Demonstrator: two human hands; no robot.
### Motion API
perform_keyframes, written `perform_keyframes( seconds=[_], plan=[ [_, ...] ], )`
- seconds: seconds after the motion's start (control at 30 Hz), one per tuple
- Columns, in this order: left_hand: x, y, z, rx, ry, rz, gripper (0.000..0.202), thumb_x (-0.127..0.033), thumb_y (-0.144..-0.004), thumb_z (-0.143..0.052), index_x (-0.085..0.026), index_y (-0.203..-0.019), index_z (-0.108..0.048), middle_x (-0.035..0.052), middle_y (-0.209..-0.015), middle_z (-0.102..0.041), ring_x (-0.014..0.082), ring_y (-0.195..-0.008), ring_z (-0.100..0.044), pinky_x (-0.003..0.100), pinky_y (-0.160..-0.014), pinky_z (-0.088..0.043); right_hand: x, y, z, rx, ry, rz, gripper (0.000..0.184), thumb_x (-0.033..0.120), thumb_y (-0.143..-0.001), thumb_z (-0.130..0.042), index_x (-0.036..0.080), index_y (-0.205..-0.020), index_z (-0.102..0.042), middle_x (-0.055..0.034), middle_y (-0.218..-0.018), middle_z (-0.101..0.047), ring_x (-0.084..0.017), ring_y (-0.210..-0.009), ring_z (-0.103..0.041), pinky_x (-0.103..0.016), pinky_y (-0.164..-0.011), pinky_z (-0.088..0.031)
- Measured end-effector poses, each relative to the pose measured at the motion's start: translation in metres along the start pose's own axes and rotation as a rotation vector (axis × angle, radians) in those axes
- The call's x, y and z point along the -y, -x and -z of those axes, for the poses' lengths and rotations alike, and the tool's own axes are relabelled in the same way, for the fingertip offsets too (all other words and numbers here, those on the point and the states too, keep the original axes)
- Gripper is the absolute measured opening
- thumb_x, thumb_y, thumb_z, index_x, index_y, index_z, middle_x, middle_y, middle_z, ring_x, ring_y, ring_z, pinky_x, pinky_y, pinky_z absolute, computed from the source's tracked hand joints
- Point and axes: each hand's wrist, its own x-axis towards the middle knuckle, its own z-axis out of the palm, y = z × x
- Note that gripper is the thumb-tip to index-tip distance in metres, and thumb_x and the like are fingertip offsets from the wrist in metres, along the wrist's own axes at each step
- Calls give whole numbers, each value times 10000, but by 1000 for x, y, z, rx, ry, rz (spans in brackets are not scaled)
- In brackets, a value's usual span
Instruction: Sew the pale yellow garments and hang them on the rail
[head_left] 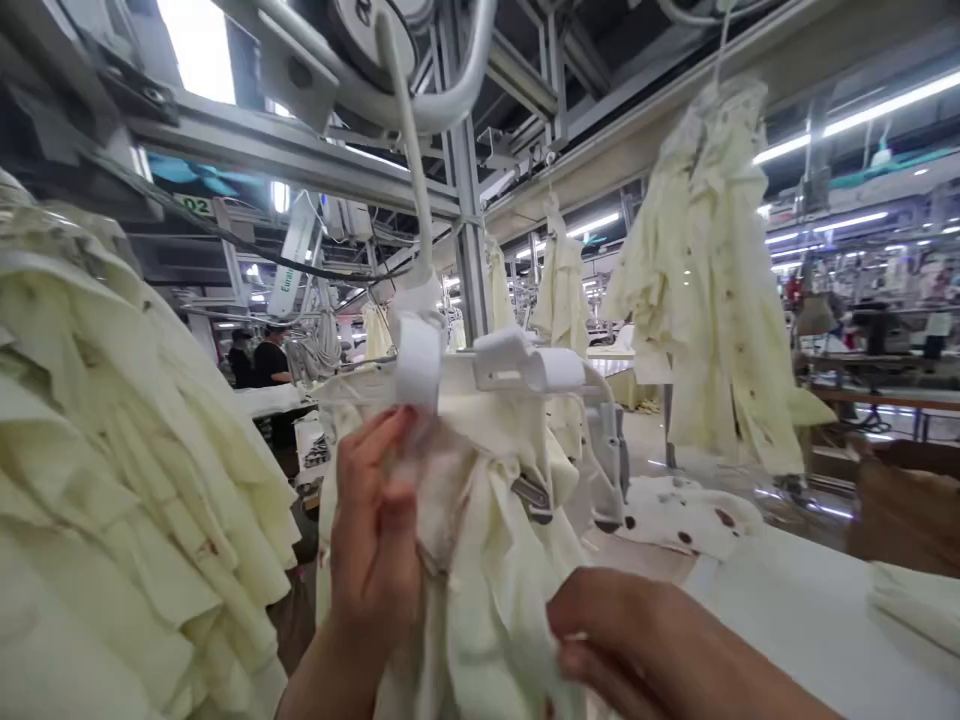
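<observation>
A pale yellow garment (480, 560) hangs in front of me from a white plastic clip hanger (487, 365) on an overhead rail carrier. My left hand (375, 530) is raised against the garment's top edge just below the left clip, fingers pressed on the cloth. My right hand (622, 640) is low at the garment's right side, fingers curled into the fabric folds. A metal clip (534, 495) shows on the garment between my hands.
A dense row of the same pale garments (112, 480) fills the left. More hang from the overhead conveyor (705, 260) at right. A white worktable (795, 620) with a spotted fabric piece (686, 515) lies to the right. People stand far back left.
</observation>
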Motion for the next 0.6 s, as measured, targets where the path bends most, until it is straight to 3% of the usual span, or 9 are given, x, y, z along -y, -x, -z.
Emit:
perform_keyframes(
  seconds=[0.1,0.2,0.27,0.33,0.47,0.6],
  plan=[
    [17,-14,4,136,91,123,390,-386,-919,-431,-240,-1278,-389,88,-1185,-507,221,-1074,-522,365,-923,-436,20,-41,15,-138,183,205,177,181,-908,-405,213,-941,-576,-22,-922,-632,-145,-810,-593,-233,-665,-478],
    [27,-19,5,189,29,49,395,-283,-861,-550,-254,-1233,-418,62,-1109,-515,192,-987,-540,312,-855,-455,25,-71,30,-259,530,421,281,130,-928,-315,164,-1089,-543,-80,-1141,-573,-208,-947,-527,-347,-742,-445],
    [30,-22,5,167,50,7,332,-252,-874,-523,-257,-1195,-441,55,-1085,-506,178,-951,-540,292,-814,-462,22,-88,38,-193,736,537,311,133,-948,-296,154,-1139,-541,-69,-1092,-597,-223,-940,-501,-393,-762,-416],
    [30,-23,2,163,86,2,354,-266,-885,-502,-252,-1225,-405,67,-1103,-488,179,-947,-533,295,-799,-465,18,-100,44,-148,834,603,289,152,-955,-329,153,-1073,-592,-40,-922,-626,-207,-864,-494,-391,-751,-402],
    [25,-22,-6,214,-27,-50,527,-313,-820,-597,-233,-1276,-347,88,-1147,-440,227,-1034,-486,363,-871,-440,9,-109,53,-151,816,703,301,192,-960,-364,173,-873,-652,-12,-794,-620,-182,-825,-504,-367,-750,-403],
    [28,-25,-13,159,-161,-105,438,-173,-804,-558,-223,-1214,-410,71,-1087,-453,226,-1045,-493,363,-869,-450,-1,-104,52,-304,602,725,204,136,-892,-476,149,-771,-640,-33,-757,-641,-176,-797,-546,-343,-745,-435]
  ],
)
